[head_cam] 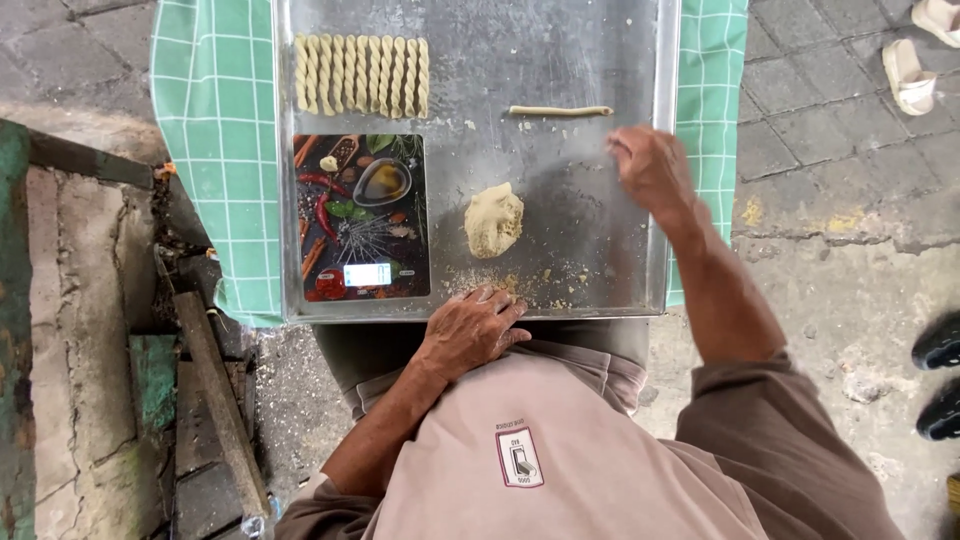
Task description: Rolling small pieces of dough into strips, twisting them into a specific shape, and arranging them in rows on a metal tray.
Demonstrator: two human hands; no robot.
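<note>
My left hand (474, 328) rests palm down on the near rim of a steel tray (570, 45), fingers spread, holding nothing. My right hand (650, 168) hovers over the tray's right side with loosely curled fingers, just below a thin rolled dough strip (560, 111); it looks blurred and I see nothing in it. A pale dough lump (493, 219) sits in the tray's middle between the two hands. Several twisted dough sticks (361, 75) lie side by side at the tray's far left.
A flat kitchen scale (360, 216) printed with spices lies in the tray's near left corner. Crumbs dot the tray's front. A green checked cloth (212, 150) hangs under the tray. Sandals (908, 76) and dark shoes (938, 343) lie on the paving to the right; a wooden plank (218, 400) on the left.
</note>
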